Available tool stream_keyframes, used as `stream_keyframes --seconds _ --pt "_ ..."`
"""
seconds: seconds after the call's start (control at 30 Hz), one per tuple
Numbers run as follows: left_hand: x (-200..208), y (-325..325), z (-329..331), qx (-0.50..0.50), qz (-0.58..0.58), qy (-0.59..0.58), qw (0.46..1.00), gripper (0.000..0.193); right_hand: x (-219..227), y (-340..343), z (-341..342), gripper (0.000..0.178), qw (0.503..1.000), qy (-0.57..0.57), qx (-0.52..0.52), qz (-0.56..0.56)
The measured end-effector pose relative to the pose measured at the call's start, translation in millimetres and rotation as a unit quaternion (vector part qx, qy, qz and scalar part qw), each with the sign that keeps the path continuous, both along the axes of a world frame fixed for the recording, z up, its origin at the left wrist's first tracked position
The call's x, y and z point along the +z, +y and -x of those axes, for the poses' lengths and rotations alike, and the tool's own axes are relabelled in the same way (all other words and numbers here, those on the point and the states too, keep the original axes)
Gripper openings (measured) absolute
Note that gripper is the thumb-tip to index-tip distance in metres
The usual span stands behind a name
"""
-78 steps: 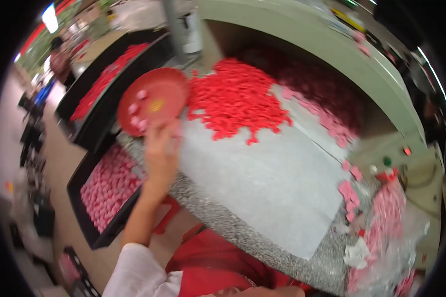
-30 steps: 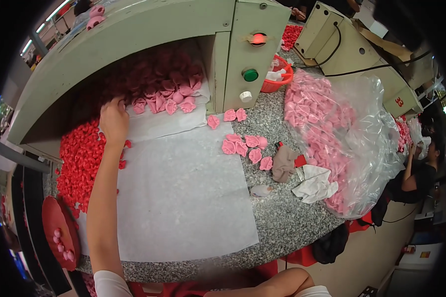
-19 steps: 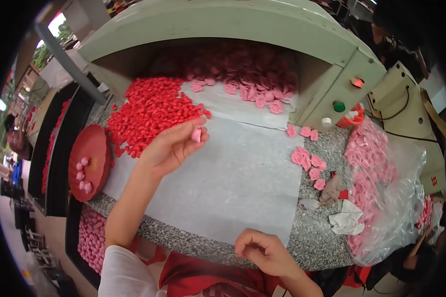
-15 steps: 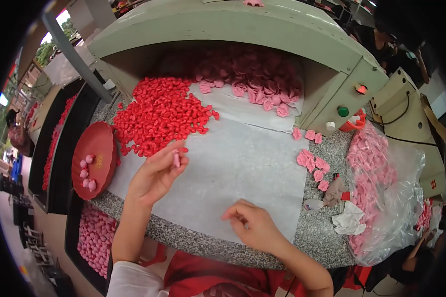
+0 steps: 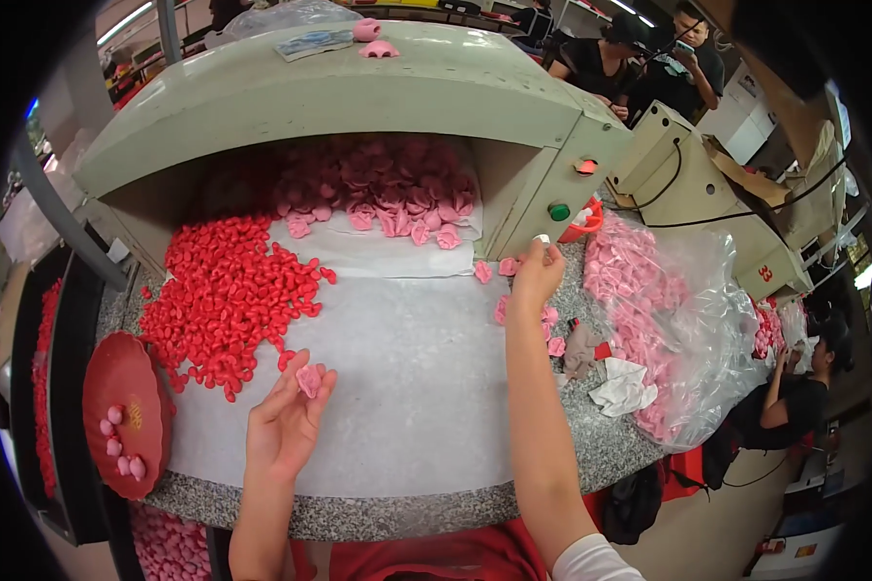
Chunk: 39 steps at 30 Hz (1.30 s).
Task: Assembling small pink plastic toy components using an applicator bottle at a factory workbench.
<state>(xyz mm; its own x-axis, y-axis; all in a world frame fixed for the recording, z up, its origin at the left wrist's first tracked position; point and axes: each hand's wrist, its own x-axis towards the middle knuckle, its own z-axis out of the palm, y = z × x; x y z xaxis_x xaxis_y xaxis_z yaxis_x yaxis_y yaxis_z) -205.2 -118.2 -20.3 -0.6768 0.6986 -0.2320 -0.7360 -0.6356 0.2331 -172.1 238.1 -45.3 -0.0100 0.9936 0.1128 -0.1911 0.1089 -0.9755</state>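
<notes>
My left hand (image 5: 286,416) is raised above the pale sheet (image 5: 407,387), pinching a small pink flower-like piece (image 5: 308,381) between thumb and fingers. A heap of small red bean-shaped pieces (image 5: 228,300) lies just beyond it. My right hand (image 5: 539,276) reaches forward to the machine's front panel, its fingertips closed at a white knob (image 5: 543,239) below a green button (image 5: 558,211). Pink petal-shaped pieces (image 5: 509,266) lie beside and partly under that hand. More pink pieces (image 5: 397,198) fill the opening of the pale green machine (image 5: 339,92).
A red scalloped dish (image 5: 131,368) with several pink balls stands at left, near black bins (image 5: 68,387). At right are a clear plastic bag (image 5: 693,320) of pink pieces and crumpled white paper (image 5: 622,387). Other people sit or stand beyond and at far right.
The view has swung to the right. My right hand has gone from over the sheet's near edge to the knob on the panel. My left hand still holds the pink piece, now with its petals showing.
</notes>
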Motion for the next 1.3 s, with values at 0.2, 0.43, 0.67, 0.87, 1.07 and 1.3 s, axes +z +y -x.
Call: stream_keyframes --seconds 0.2,0.43,0.67,0.87,1.07,1.3 --pt "7.2 -19.9 12.7 0.053 -0.043 0.006 0.998 0.037 2.5 -4.3 8.3 0.02 0.997 0.07 0.028 0.019" --pt "7.3 -44.3 31.5 0.137 -0.108 0.005 0.985 0.035 6.6 -0.9 2.0 0.018 0.99 0.114 0.062 0.061" --pt "7.1 -39.4 31.6 0.126 -0.114 0.021 0.985 0.037 7.6 -158.9 22.3 0.032 0.933 -0.078 0.351 -0.028" --pt "-0.2 -37.4 30.0 0.093 -0.131 0.058 0.985 0.039 -2.5 -248.5 38.6 0.021 0.755 -0.244 0.425 -0.436" --pt "-0.9 -21.2 14.7 0.071 -0.061 0.099 0.991 0.042 -1.3 -239.3 18.5 0.014 0.736 -0.254 0.43 -0.457" --pt "20.5 9.4 -7.1 -0.029 -0.069 0.085 0.994 0.037 10.5 -190.1 -44.3 0.009 0.798 -0.232 0.475 -0.289"
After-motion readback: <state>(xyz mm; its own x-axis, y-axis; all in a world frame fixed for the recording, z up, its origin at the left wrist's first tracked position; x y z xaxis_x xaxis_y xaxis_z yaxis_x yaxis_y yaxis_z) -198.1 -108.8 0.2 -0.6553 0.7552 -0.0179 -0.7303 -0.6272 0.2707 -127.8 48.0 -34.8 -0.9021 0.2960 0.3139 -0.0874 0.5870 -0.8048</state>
